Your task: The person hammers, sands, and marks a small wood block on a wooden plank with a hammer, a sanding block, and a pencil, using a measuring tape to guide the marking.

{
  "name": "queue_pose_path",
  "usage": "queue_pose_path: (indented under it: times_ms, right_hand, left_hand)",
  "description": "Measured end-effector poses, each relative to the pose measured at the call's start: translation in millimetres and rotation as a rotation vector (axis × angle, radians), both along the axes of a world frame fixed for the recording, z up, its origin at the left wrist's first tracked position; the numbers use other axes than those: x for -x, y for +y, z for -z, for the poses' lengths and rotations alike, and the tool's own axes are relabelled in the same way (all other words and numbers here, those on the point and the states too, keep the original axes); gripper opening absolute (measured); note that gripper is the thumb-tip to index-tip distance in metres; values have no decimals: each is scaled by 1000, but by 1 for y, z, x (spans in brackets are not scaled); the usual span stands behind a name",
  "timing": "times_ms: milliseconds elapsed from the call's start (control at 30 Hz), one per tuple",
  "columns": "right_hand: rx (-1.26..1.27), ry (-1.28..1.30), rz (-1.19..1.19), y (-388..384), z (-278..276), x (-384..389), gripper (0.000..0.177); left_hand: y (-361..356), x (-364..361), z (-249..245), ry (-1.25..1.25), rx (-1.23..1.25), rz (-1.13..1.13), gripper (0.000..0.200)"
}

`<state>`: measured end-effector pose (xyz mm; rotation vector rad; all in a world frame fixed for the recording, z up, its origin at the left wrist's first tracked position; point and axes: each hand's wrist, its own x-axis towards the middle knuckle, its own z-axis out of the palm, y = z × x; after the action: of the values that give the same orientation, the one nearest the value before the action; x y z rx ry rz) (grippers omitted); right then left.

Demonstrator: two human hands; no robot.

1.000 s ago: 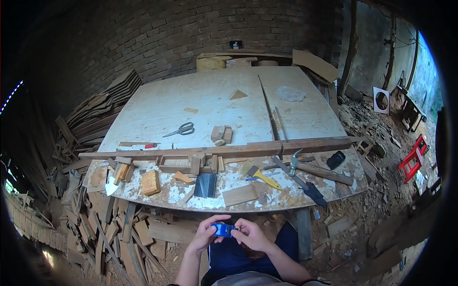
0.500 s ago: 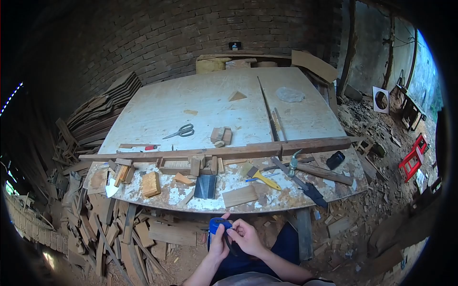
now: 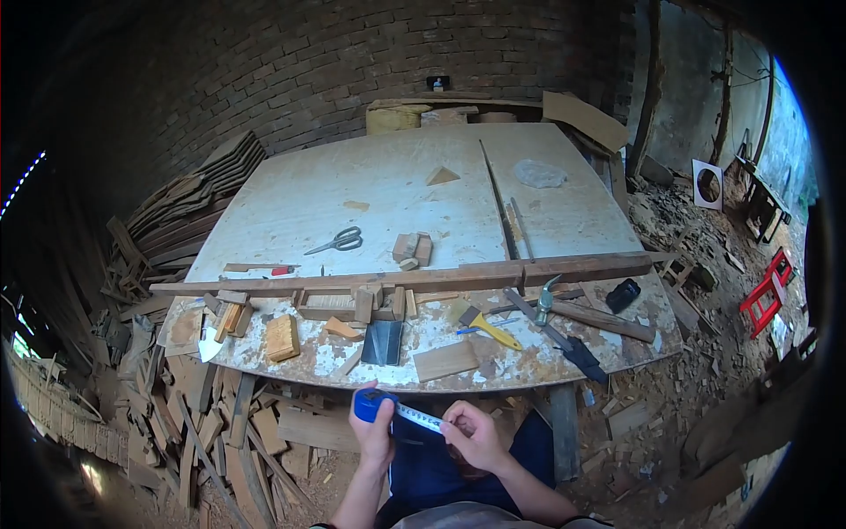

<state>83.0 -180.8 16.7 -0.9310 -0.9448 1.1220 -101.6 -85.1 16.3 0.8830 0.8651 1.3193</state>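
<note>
My left hand [image 3: 377, 438] is wrapped round a blue tape measure [image 3: 370, 405] in front of the table's near edge. A short length of white blade [image 3: 419, 417] stretches from the case to my right hand [image 3: 476, 438], whose fingers pinch its free end. Both hands are over my dark trousers, below the worktable [image 3: 352, 375]. Nearest to them on the tabletop are a flat wooden piece [image 3: 445, 361], a dark rectangular block [image 3: 382, 342] and a brush with a yellow handle [image 3: 495, 331].
Scissors [image 3: 342, 241] and a wooden block [image 3: 411, 249] lie behind a long beam [image 3: 423, 279]. A hammer [image 3: 545, 304] and a black object [image 3: 623, 295] are at the right. Scrap wood [image 3: 211, 432] covers the floor at left; a red frame [image 3: 765, 295] stands far right.
My hands have moved apart, the left one leftward and the right one slightly rightward. A stretch of white blade now shows between them.
</note>
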Motion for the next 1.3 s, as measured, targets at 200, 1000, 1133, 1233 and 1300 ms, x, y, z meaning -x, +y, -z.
queue_pose_path:
  times_ms: [200, 1000, 1133, 1233, 1300]
  right_hand:
    - [0, -9, 86, -8, -11, -44, 10]
    - [38, -35, 491, 3, -25, -180, 12]
    - [59, -6, 502, 8, -11, -185, 15]
    - [71, 24, 506, 19, 0, -181, 16]
    - [98, 14, 492, 27, 7, -179, 17]
  left_hand:
    - [25, 21, -13, 77, -53, -111, 66]
    - [73, 144, -23, 75, -26, -386, 72]
    - [71, 158, -14, 159, -11, -391, 73]
    - [73, 164, 3, 185, 6, -415, 73]
    - [72, 166, 10, 165, 29, -431, 72]
